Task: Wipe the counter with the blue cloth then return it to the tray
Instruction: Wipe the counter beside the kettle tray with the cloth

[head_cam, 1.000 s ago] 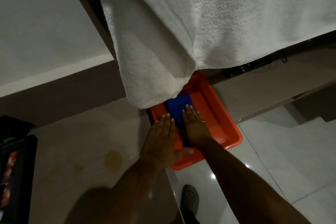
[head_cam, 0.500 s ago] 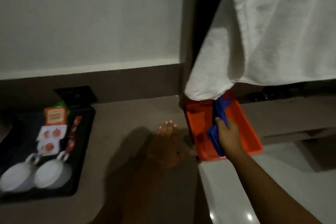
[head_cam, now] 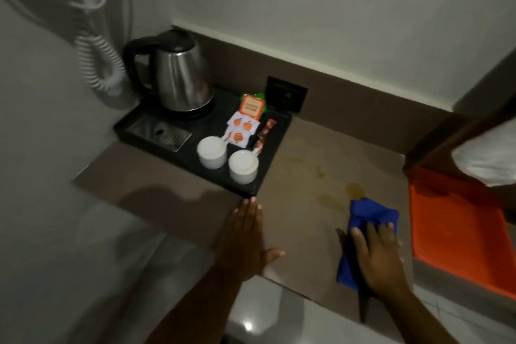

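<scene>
The blue cloth lies bunched on the brown counter, just below a yellowish stain. My right hand presses flat on the cloth's near half, fingers spread over it. To the right of the cloth sits the orange tray, with nothing visible inside it. My left hand rests flat on the counter's front edge, fingers together, holding nothing.
A black tray at the back left carries a steel kettle, two white cups and sachets. A white towel hangs over the orange tray's far corner. A wall socket is behind. Floor tiles lie below the counter edge.
My right hand has lifted the blue cloth out of the orange tray and set it on the counter to the left. The view has swung left, and the left hand has left the tray.
</scene>
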Demonstrator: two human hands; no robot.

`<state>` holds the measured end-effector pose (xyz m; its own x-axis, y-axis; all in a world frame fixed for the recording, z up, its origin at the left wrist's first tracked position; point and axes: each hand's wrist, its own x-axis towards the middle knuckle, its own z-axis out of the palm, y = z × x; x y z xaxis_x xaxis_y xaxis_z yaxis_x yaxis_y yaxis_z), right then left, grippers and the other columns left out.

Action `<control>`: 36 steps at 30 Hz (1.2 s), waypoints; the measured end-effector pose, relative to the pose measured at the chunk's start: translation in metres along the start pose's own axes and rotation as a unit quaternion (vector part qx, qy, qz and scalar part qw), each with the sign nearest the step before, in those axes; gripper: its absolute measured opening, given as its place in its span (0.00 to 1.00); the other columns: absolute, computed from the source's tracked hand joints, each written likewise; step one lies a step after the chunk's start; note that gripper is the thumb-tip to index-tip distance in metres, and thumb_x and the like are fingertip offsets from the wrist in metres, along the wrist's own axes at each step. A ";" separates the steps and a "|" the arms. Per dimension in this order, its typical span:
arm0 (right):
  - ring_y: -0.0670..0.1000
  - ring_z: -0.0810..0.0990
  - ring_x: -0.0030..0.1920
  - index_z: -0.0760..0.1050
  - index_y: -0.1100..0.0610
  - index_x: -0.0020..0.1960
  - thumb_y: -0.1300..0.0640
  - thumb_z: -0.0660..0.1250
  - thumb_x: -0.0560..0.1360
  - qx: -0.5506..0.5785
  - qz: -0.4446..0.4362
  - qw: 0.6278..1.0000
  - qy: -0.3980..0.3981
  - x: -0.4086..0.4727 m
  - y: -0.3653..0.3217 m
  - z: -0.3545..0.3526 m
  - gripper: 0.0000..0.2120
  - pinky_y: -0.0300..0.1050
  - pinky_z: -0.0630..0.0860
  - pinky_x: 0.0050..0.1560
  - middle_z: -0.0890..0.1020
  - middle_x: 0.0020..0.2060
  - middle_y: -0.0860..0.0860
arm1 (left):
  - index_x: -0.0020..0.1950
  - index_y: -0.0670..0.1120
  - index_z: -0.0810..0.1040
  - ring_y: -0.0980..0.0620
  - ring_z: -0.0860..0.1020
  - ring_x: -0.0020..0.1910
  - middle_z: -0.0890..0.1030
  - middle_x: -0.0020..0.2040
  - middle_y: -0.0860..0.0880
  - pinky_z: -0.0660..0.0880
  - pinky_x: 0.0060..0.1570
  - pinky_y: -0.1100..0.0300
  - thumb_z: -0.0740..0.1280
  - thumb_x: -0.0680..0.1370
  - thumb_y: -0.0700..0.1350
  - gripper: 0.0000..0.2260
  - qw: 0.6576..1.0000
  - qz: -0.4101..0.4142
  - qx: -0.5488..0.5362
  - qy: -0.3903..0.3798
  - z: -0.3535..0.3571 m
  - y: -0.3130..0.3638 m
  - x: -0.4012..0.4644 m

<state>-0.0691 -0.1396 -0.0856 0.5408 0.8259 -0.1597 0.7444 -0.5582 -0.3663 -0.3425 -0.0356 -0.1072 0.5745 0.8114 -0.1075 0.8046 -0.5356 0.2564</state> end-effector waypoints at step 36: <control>0.48 0.40 0.76 0.40 0.50 0.77 0.35 0.41 0.78 -0.119 -0.246 0.960 -0.057 0.085 0.069 -0.023 0.33 0.50 0.39 0.74 0.44 0.77 0.50 | 0.78 0.37 0.48 0.32 0.48 0.78 0.49 0.79 0.33 0.48 0.75 0.36 0.51 0.63 0.83 0.61 0.912 -0.397 -0.035 0.092 0.009 0.020 0.024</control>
<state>0.0368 -0.1093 -0.1037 0.0649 0.9900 -0.1250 0.9746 -0.0898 -0.2050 -0.3112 -0.0286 -0.1130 -0.2266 0.9660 -0.1243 0.9405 0.2502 0.2300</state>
